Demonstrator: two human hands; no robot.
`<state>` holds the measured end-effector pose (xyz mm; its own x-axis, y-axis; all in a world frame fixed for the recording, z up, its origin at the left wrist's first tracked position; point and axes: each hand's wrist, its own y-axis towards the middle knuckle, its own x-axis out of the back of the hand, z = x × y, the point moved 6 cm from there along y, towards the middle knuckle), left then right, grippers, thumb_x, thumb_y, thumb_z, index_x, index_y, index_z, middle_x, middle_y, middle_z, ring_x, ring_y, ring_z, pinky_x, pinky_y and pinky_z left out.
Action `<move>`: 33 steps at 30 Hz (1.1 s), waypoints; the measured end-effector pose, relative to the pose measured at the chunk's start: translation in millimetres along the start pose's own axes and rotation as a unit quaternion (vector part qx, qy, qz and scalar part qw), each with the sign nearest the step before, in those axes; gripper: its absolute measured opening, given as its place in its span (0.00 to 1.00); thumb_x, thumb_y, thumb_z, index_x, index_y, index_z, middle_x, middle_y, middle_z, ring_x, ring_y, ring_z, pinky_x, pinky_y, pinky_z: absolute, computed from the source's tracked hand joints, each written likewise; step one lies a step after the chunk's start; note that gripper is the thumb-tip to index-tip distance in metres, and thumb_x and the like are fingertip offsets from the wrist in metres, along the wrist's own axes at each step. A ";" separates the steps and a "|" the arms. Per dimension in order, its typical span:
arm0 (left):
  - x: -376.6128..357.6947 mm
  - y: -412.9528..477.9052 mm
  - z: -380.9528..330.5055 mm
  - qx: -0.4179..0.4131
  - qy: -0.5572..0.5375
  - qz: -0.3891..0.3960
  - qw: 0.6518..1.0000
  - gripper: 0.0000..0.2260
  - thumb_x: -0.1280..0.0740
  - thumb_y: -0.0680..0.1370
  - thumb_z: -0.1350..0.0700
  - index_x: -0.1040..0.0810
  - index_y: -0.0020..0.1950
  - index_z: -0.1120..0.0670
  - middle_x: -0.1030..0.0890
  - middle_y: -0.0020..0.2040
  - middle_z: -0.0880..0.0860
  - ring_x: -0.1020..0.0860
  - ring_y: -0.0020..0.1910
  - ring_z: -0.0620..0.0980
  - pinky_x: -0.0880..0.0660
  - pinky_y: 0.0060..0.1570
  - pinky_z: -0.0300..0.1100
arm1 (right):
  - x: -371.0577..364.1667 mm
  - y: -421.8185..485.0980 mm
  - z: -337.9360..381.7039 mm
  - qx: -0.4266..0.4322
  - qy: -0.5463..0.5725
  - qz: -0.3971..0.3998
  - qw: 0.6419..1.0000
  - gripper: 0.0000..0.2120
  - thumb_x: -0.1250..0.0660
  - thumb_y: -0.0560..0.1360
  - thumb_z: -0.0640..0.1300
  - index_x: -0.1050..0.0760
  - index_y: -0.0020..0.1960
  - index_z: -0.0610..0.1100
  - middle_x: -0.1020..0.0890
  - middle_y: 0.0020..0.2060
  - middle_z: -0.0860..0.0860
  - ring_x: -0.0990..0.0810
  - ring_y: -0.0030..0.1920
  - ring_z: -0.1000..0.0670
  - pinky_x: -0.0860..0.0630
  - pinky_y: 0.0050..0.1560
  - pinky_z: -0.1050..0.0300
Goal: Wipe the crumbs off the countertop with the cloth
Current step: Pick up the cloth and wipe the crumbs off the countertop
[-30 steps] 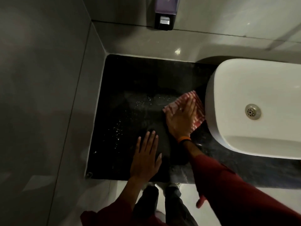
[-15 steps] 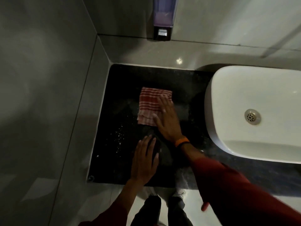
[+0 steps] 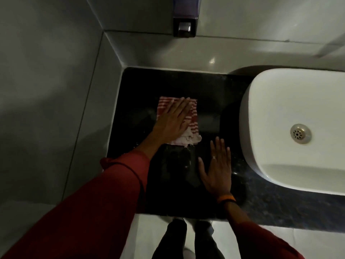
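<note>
A red-and-white striped cloth [image 3: 193, 116] lies flat on the black countertop [image 3: 168, 81], left of the middle. My left hand [image 3: 172, 120] presses down on it with fingers spread and pointing away from me, covering most of the cloth's left side. My right hand [image 3: 216, 169], with an orange wristband and a ring, rests flat on the bare counter nearer the front edge, close to the basin. It holds nothing. A few faint pale specks show on the dark surface near my left wrist; other crumbs are too dim to make out.
A white basin [image 3: 280, 101] with a metal drain [image 3: 300, 136] sits on the counter to the right. A soap dispenser [image 3: 184, 25] hangs on the back wall. A grey tiled wall [image 3: 56, 90] closes off the counter's left side. My legs stand below the front edge.
The cloth went from beside the basin to the counter's left-middle. My right hand left it and now lies flat by the basin. My left hand has come onto the cloth.
</note>
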<state>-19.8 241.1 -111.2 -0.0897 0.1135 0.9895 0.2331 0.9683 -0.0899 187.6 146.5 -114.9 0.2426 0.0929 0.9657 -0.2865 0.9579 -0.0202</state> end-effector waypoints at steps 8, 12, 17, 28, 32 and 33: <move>-3.9 -78.9 30.0 0.255 -0.023 -0.054 0.965 0.29 0.48 0.81 0.46 0.50 0.80 0.57 0.46 0.81 0.57 0.48 0.80 0.55 0.48 0.78 0.56 | 0.1 0.1 -1.1 0.005 0.012 -0.016 1.000 0.35 0.45 0.79 0.59 0.44 0.79 0.40 0.46 0.81 0.43 0.52 0.82 0.45 0.51 0.81 0.43; -11.6 -146.6 33.8 0.351 -0.022 -0.064 0.934 0.28 0.52 0.82 0.46 0.51 0.80 0.57 0.47 0.81 0.58 0.49 0.80 0.56 0.49 0.78 0.57 | -1.7 0.2 -1.6 0.007 0.010 -0.021 1.000 0.35 0.44 0.79 0.59 0.43 0.78 0.39 0.44 0.80 0.42 0.51 0.81 0.45 0.50 0.81 0.42; -20.1 -215.7 16.0 0.463 -0.048 -0.077 0.882 0.29 0.51 0.82 0.45 0.51 0.80 0.58 0.46 0.80 0.58 0.48 0.80 0.57 0.48 0.77 0.57 | -1.9 -1.5 -2.2 0.008 0.012 -0.017 1.000 0.36 0.45 0.79 0.61 0.45 0.79 0.39 0.45 0.80 0.42 0.51 0.82 0.45 0.52 0.81 0.44; -27.4 -277.9 -51.3 0.655 -0.146 -0.089 0.736 0.30 0.55 0.82 0.43 0.49 0.79 0.58 0.43 0.79 0.61 0.44 0.78 0.60 0.45 0.75 0.61 | -0.4 -3.3 0.0 0.019 0.044 -0.003 0.999 0.38 0.46 0.78 0.62 0.44 0.79 0.39 0.45 0.80 0.42 0.51 0.81 0.44 0.51 0.81 0.41; -20.8 -269.9 -77.9 0.651 -0.197 -0.070 0.729 0.33 0.54 0.80 0.42 0.51 0.79 0.61 0.49 0.80 0.64 0.50 0.79 0.62 0.54 0.76 0.60 | 10.2 -7.5 6.9 0.053 0.086 -0.012 0.995 0.32 0.40 0.79 0.57 0.38 0.77 0.40 0.41 0.79 0.41 0.45 0.80 0.42 0.50 0.81 0.40; -18.1 -267.7 -81.4 0.642 -0.211 -0.056 0.735 0.33 0.53 0.80 0.42 0.51 0.79 0.61 0.50 0.80 0.64 0.51 0.79 0.63 0.55 0.76 0.60 | 14.9 -11.0 12.9 0.087 0.101 -0.023 0.991 0.29 0.37 0.78 0.54 0.35 0.75 0.41 0.38 0.78 0.41 0.42 0.79 0.41 0.48 0.80 0.40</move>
<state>-1.7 -38.3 -95.8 -0.3937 -0.1868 0.9001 -0.8805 0.3578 -0.3109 182.4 133.8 -96.9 0.4353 0.1194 0.8924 -0.4216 0.9028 0.0848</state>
